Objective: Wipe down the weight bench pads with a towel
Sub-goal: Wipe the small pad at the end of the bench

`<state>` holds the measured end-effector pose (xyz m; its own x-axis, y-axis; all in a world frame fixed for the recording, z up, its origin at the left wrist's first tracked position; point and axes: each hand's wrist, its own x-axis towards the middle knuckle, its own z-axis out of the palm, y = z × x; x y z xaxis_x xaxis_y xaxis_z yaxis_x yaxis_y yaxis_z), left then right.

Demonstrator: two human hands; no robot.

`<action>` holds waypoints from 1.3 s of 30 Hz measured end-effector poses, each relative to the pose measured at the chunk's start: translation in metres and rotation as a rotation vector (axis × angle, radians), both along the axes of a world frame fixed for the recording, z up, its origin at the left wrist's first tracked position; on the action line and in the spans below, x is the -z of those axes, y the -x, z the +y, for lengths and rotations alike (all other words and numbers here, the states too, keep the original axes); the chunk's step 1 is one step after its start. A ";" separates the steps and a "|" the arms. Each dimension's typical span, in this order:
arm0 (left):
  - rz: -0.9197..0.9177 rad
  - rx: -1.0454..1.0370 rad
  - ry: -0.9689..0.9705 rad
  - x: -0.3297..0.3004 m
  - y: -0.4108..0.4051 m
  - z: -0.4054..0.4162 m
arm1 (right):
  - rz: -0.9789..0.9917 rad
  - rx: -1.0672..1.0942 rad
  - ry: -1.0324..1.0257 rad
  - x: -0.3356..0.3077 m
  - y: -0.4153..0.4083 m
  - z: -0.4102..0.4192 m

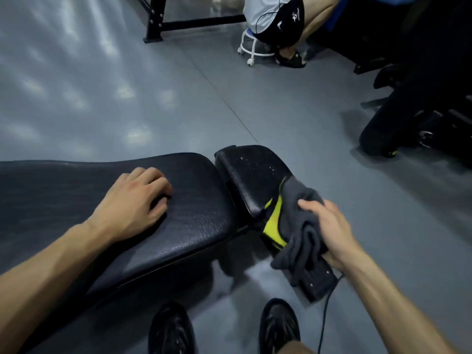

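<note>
A black weight bench lies across the lower left, with a long back pad (194,215) and a shorter seat pad (252,175) to its right. The seat pad shows white specks on its surface. My left hand (138,203) rests on the back pad with its fingers curled under, holding nothing. My right hand (329,231) grips a bunched grey towel (298,226) at the near right edge of the seat pad, over a yellow-green part of the bench frame (274,223).
Grey gym floor (127,85) surrounds the bench. A person sits on a small white wheeled stool (251,48) at the back. A black rack base (163,26) stands behind, dark machines (413,103) at right. My black shoes (278,325) are near the bench, beside a thin cable (325,310).
</note>
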<state>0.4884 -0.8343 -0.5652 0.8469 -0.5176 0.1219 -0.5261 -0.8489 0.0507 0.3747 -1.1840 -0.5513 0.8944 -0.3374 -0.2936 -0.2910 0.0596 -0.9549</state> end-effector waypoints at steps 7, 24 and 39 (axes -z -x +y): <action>0.051 0.001 0.074 0.023 0.013 -0.046 | -0.081 0.033 0.405 0.029 -0.029 -0.012; 0.068 -0.022 0.067 0.025 0.011 -0.046 | -0.150 -0.437 1.053 0.092 -0.060 0.031; 0.089 -0.029 0.073 0.024 0.010 -0.045 | 0.024 -0.369 0.919 0.098 -0.086 -0.017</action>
<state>0.4783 -0.8796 -0.5893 0.8706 -0.4851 0.0818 -0.4919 -0.8562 0.1581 0.4611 -1.2006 -0.6494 0.9865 -0.1447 -0.0769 -0.1623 -0.7995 -0.5783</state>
